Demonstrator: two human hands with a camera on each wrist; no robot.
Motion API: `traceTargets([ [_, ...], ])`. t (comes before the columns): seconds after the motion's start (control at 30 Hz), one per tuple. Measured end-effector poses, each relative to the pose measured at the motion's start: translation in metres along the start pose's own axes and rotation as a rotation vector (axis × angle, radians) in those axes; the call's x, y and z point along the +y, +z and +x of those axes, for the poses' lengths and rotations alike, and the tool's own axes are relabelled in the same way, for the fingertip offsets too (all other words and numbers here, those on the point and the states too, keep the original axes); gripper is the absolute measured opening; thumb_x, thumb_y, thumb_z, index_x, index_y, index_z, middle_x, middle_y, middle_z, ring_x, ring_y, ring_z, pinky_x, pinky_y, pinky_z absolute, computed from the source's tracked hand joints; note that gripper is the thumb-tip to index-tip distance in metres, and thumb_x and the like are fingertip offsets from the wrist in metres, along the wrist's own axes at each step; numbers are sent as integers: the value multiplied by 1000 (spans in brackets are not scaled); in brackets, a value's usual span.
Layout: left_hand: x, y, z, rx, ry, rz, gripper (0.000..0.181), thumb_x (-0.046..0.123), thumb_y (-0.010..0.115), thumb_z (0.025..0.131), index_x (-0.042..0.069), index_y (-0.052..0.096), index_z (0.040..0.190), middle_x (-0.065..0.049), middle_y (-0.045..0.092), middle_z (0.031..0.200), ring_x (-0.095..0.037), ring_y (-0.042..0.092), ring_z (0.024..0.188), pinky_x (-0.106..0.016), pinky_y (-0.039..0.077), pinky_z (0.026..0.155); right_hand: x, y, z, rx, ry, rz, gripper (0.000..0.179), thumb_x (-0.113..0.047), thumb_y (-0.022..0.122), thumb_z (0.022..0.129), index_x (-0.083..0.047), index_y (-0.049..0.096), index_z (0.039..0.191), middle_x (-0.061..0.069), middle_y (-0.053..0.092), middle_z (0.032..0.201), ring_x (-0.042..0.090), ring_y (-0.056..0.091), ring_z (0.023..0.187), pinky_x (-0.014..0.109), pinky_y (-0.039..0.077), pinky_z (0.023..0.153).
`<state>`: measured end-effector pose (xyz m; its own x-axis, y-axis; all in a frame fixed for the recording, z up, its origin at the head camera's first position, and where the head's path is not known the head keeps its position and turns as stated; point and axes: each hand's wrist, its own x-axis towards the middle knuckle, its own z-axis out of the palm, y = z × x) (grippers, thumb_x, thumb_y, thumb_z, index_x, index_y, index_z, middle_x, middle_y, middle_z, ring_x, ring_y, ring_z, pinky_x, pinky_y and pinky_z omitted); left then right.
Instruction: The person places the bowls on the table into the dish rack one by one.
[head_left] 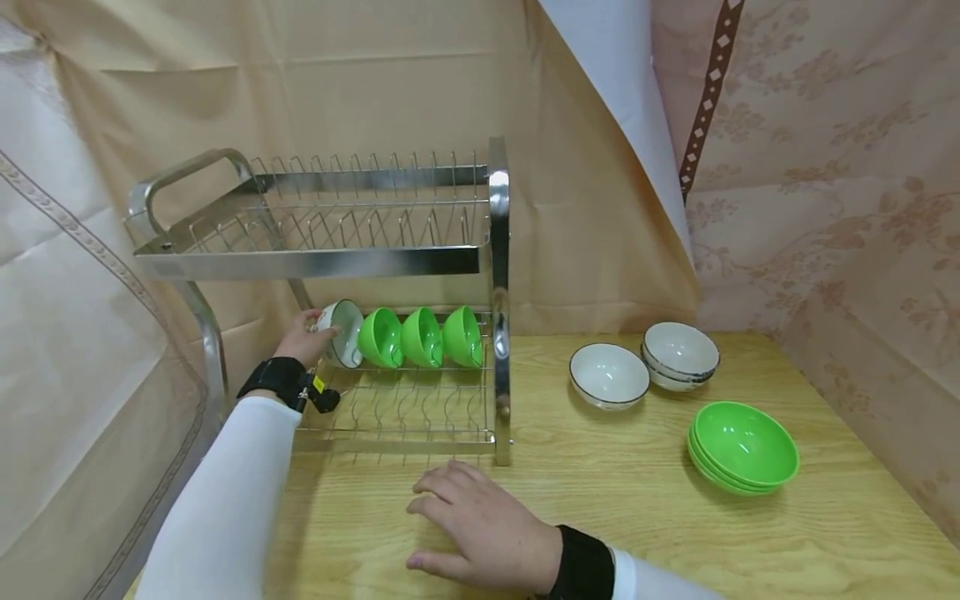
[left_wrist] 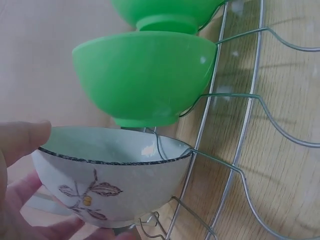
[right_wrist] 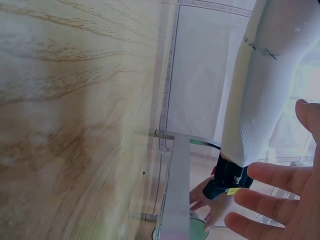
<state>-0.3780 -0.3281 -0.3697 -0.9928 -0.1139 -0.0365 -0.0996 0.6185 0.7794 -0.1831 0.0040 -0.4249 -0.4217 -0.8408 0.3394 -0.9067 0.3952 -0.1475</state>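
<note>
While the left hand pinches it, thumb over the rim and fingers against the outer wall, a white bowl stands tipped on its side at the left end of a row on the lower tier of a metal rack. The bowl lies to the right of that hand, mouth facing right, its edge against the wires. It has a dark speckled rim, a pale, glossy inside and, outside, a painted flower with brownish petals and a yellow centre. To its right on the same tier, three green bowls lean the same way. The right hand hovers over the wooden table, its fingers and thumb apart. At the table's right sit a dark-rimmed bowl, a white stack just beside it and, nearer the viewer, a green stack of nested bowls, all mouth up
</note>
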Motion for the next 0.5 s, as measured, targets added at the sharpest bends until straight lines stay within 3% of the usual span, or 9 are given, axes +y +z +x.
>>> traceTargets([
  [0.1, 7, 0, -7, -17, 0, 53, 71, 27, 49, 100, -6, 12, 151, -37, 27, 144, -45, 31, 125, -59, 31, 105, 0, -1, -1, 4, 6, -5, 53, -60, 40, 98, -18, 57, 125, -2, 51, 132, 10, 34, 126, 40, 29, 112],
  [0.27, 21, 8, -24, 57, 29, 56, 71, 28, 49, 100, -7, 13, 151, -37, 22, 147, -47, 28, 128, -60, 29, 106, 3, -5, -5, 41, 22, -28, 51, -59, 44, 96, -17, 58, 123, -1, 53, 130, 11, 37, 124, 39, 31, 111],
  [0.4, 37, 26, -51, 98, 133, 90, 72, 29, 50, 100, -4, 13, 152, -35, 14, 150, -48, 20, 131, -65, 25, 106, 7, -12, -17, 50, 59, -6, 50, -57, 47, 96, -16, 59, 122, 0, 53, 130, 12, 38, 124, 39, 34, 109],
  [0.5, 46, 45, -83, 94, 239, 140, 70, 33, 52, 100, 2, 17, 153, -31, 13, 152, -47, 19, 132, -69, 24, 104, 12, -19, -31, 49, 90, 15, 47, -54, 50, 96, -16, 58, 123, 0, 53, 130, 12, 37, 125, 41, 35, 108],
])
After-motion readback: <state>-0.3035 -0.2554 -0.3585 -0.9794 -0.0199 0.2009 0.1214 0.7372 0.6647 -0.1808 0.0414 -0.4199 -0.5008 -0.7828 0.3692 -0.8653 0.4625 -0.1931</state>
